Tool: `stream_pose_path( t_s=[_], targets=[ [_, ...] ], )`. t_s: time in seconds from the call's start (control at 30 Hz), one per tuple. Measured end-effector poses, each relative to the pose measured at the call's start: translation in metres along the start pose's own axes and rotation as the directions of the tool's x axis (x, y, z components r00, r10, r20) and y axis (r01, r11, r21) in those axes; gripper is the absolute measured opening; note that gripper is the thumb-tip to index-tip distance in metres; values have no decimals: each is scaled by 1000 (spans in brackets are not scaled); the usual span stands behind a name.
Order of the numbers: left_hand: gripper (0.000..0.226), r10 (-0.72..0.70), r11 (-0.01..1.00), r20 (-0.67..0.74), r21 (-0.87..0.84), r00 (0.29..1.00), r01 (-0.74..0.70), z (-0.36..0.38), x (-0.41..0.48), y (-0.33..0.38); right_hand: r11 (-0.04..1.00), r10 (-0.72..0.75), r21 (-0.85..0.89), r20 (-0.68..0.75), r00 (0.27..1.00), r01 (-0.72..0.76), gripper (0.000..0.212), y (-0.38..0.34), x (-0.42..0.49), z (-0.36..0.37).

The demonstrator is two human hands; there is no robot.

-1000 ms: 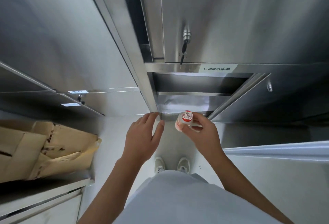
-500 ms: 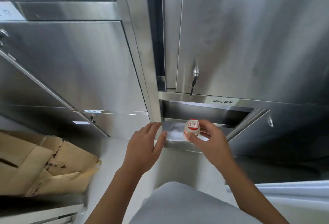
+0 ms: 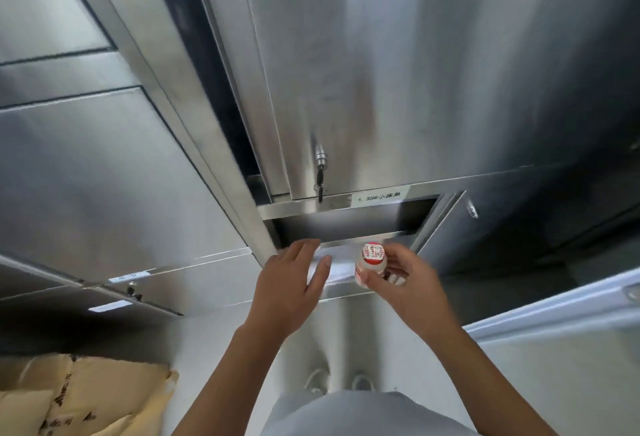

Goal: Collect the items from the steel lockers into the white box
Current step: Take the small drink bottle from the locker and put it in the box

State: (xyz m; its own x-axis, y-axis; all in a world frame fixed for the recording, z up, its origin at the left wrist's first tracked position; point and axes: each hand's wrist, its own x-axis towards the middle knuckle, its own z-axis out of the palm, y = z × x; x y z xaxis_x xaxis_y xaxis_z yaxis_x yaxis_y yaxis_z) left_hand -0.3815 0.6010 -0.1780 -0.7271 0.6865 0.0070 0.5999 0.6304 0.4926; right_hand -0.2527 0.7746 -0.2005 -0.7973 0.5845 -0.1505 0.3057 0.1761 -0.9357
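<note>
A small white bottle with a red and white foil cap (image 3: 371, 260) is held upright in my right hand (image 3: 401, 279), whose fingers curl round it just in front of the open lower steel locker compartment (image 3: 349, 227). My left hand (image 3: 294, 279) hovers beside it with straight fingers, at the compartment's left front edge, holding nothing. The compartment's door (image 3: 460, 227) stands swung open to the right. Above it is a shut locker door with a key in its lock (image 3: 320, 172). The white box is partly seen as a white rim (image 3: 554, 307) at the right.
More steel locker doors (image 3: 104, 175) fill the left side, two of them hanging open at the lower left. Flattened cardboard (image 3: 79, 397) lies at the bottom left. My shoes (image 3: 339, 382) stand on the pale floor below the hands.
The view has tilted upward, so more of the upper lockers shows. Both hands have stayed in front of the open compartment; my right hand still holds the bottle.
</note>
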Motion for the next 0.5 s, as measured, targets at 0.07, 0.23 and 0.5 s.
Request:
stream_pose_path(
  t_s=[0.07,0.23,0.5],
  targets=[
    [52,91,995,55,-41,994,-89,9,16,5,999,50,-10,-110,993,-52,38,5,-11,-10],
    [49,353,930,192,-181,915,-321,43,42,17,975,195,-15,-419,887,-222,37,20,-61,-23],
    [59,683,718,478,-302,552,-627,109,0,99,889,431,289,-791,435,-355,28,46,-214,-32]
  ],
)
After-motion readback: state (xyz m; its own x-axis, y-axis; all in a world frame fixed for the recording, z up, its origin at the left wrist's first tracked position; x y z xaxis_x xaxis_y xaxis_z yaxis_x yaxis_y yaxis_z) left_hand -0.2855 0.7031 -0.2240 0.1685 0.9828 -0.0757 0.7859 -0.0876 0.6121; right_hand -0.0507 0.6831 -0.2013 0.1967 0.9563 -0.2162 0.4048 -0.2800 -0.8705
